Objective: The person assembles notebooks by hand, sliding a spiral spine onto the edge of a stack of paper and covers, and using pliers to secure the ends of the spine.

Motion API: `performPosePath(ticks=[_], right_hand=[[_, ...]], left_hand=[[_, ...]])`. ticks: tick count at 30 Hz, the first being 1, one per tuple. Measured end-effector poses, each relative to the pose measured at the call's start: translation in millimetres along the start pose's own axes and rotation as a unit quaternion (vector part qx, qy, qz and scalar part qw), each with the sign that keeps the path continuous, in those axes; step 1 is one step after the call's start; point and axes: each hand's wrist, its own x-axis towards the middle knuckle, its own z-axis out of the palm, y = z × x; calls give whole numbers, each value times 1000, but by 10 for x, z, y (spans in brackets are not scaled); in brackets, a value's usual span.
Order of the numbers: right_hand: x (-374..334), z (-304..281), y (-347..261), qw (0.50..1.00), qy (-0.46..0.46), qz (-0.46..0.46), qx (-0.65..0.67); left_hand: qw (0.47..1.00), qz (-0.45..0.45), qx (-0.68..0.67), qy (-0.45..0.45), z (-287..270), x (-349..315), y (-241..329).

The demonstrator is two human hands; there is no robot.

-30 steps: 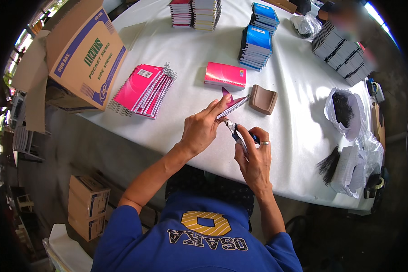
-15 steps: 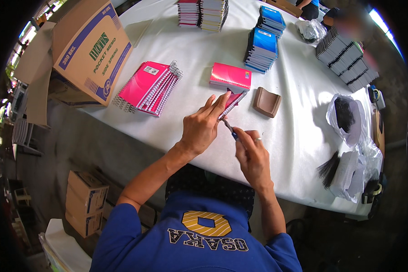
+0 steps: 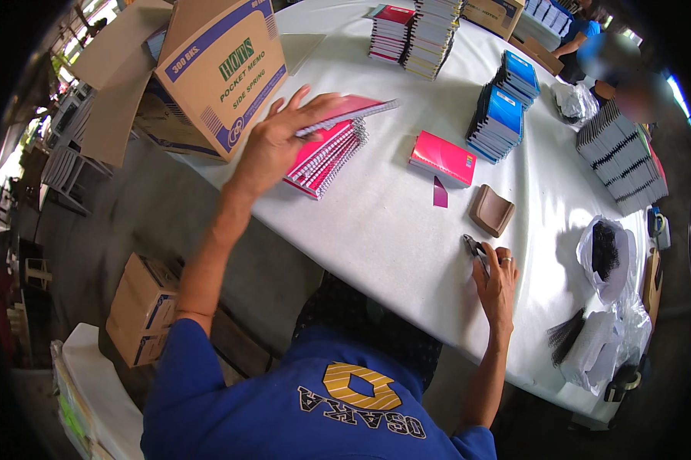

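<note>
My left hand point(image 3: 275, 142) grips a pink spiral notebook point(image 3: 358, 110) and holds it over a pile of pink spiral notebooks point(image 3: 332, 159). Some of the pile is covered by the hand and the held notebook. On the right, my right hand point(image 3: 497, 277) is closed around a pair of pliers point(image 3: 473, 247), their jaws resting low over the white tablecloth. Between the hands lie a pink stack of pads or covers point(image 3: 442, 156) and a small purple slip point(image 3: 440, 193). A brown curved block point(image 3: 492, 210) sits just beyond the pliers.
A large open carton point(image 3: 223, 84) stands at the left table edge. Blue notebooks point(image 3: 499, 115) and pale spiral stacks point(image 3: 431, 38) are at the back. At right are black-bound stacks point(image 3: 620, 157) and plastic bags point(image 3: 606, 261) with black coils. Another person point(image 3: 583, 38) is at the far right.
My left hand has carried the pink notebook left, over the pile. The right hand, with the pliers, has drawn away to the right and lower. The view has shifted, and the purple slip is now uncovered.
</note>
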Motion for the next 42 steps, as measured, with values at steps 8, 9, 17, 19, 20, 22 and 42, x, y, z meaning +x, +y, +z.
performPosePath(ticks=[8, 9, 17, 19, 20, 22, 42], right_hand=[[887, 199, -379, 963, 175, -59, 194], [1159, 252, -358, 959, 197, -43, 202], [2250, 650, 256, 960, 26, 222, 170], [2214, 492, 167, 941, 7, 246, 231], [2192, 408, 163, 954, 25, 234, 185], [2102, 205, 37, 967, 98, 167, 164], [182, 326, -597, 917, 104, 29, 385]], left_hand=[[962, -50, 108, -247, -309, -446, -442], [963, -44, 101, -248, -249, -405, -404], [993, 34, 107, -42, 188, -217, 396], [997, 18, -8, -70, 390, -228, 479], [996, 36, 12, -84, 498, -191, 539], [997, 1, -59, -51, 787, -61, 595], [995, 6, -98, 26, 1217, -175, 994]])
